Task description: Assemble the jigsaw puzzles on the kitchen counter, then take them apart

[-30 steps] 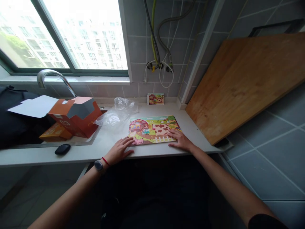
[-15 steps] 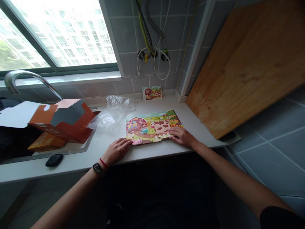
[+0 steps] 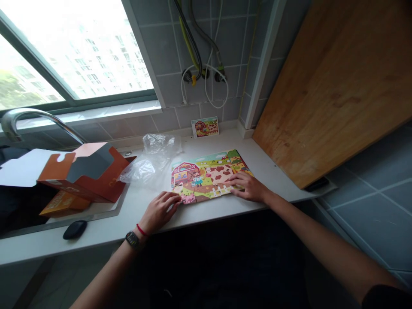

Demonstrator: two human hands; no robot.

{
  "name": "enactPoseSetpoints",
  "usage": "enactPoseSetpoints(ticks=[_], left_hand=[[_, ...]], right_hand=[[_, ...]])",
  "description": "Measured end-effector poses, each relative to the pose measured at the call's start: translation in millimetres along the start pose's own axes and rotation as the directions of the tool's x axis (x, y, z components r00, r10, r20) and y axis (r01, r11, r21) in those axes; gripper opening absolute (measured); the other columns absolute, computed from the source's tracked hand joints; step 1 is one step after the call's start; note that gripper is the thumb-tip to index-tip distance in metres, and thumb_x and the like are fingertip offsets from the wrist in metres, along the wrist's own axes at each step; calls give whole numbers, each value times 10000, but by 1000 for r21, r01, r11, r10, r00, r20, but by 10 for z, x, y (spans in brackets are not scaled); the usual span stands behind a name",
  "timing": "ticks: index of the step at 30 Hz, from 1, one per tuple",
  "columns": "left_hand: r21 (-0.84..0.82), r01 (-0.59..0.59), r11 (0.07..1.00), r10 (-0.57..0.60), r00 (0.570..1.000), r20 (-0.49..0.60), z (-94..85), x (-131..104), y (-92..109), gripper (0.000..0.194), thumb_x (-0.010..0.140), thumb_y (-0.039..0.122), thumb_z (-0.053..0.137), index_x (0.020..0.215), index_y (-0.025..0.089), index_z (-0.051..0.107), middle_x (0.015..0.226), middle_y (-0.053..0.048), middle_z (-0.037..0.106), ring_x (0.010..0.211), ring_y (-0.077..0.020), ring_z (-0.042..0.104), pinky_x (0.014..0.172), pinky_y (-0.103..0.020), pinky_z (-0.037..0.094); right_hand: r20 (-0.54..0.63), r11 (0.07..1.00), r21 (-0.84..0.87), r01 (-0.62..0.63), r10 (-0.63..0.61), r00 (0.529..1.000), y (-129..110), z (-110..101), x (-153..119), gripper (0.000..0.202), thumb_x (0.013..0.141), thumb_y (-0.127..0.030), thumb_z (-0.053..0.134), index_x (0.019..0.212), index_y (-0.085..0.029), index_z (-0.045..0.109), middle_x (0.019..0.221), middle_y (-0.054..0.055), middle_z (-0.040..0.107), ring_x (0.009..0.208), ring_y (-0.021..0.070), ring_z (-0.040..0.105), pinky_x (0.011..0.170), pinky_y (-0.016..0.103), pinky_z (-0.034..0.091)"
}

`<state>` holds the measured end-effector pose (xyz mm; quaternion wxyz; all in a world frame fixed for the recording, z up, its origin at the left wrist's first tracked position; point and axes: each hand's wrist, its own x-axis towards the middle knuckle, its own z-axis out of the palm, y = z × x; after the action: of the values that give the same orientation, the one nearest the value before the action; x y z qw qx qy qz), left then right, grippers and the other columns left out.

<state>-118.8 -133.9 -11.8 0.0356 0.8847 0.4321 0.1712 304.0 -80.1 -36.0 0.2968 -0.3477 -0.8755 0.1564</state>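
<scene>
A colourful farm jigsaw puzzle lies flat on the white counter, showing a red barn, a farmer, a spotted cow and a white fence. My left hand rests at its lower left corner, fingertips touching the edge beside the pink pig piece; its thumb stands apart from the fingers. Across the lower right part of the puzzle lies my right hand, palm down with fingers spread over the cow and fence area. What is under the right hand is hidden. A small picture card with the same scene leans against the back wall.
Crumpled clear plastic bags lie left of the puzzle. An open orange box stands over the sink, under the faucet. A black rounded case sits near the front edge. A large wooden board leans at the right.
The puzzle's lower edge looks more even, with the bottom pieces closer together. Both hands stay at the puzzle's lower corners; the left thumb is now farther from the fingers. The view has shifted slightly.
</scene>
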Motion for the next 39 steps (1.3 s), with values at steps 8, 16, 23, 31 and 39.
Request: enactPoseSetpoints(ticks=[8, 16, 23, 31, 39], left_hand=[[95, 140, 986, -135, 989, -58, 283, -240, 42, 434, 1054, 478, 514, 1454, 319, 575, 1528, -110, 586, 1417, -326, 557, 1134, -538, 548], [163, -4, 987, -8, 997, 71, 400, 53, 92, 651, 1047, 521, 524, 1644, 307, 377, 1716, -120, 321, 1596, -388, 265, 1203, -620, 432], [172, -89, 981, 76, 994, 78, 347, 230, 82, 490, 1099, 376, 466, 1570, 250, 507, 1612, -100, 506, 1527, -336, 428, 1176, -527, 498], [172, -125, 977, 116, 991, 64, 375, 204, -76, 475, 1095, 403, 488, 1545, 261, 535, 1558, -100, 568, 1483, -330, 490, 1133, -521, 540], [-8, 13, 1000, -13, 999, -49, 390, 200, -127, 370, 1087, 354, 475, 1378, 254, 679, 1501, -107, 631, 1429, -298, 565, 1166, -503, 514]], right_hand=[[-108, 993, -113, -14, 2, 994, -100, 246, -116, 408, 880, -411, 791, 1271, -301, 756, 1290, 108, 723, 1284, 357, 623, 1105, 559, 502], [1, 986, -166, 24, -24, 1000, -278, 525, 109, 411, 958, -417, 717, 1337, -258, 729, 1451, 139, 666, 1365, 345, 603, 1145, 518, 485], [-16, 967, -228, 113, -120, 993, -234, 477, 210, 324, 1041, -383, 592, 1265, -206, 745, 1292, 132, 758, 1227, 314, 680, 1072, 502, 507], [-74, 984, -161, 79, -91, 993, -155, 444, 466, 299, 1071, -302, 499, 987, -196, 765, 923, 109, 786, 895, 250, 724, 860, 369, 545], [-115, 987, -58, -147, 140, 983, 70, 444, 718, 289, 915, -365, 751, 1159, -212, 773, 1168, 122, 752, 1115, 294, 671, 1017, 442, 521]])
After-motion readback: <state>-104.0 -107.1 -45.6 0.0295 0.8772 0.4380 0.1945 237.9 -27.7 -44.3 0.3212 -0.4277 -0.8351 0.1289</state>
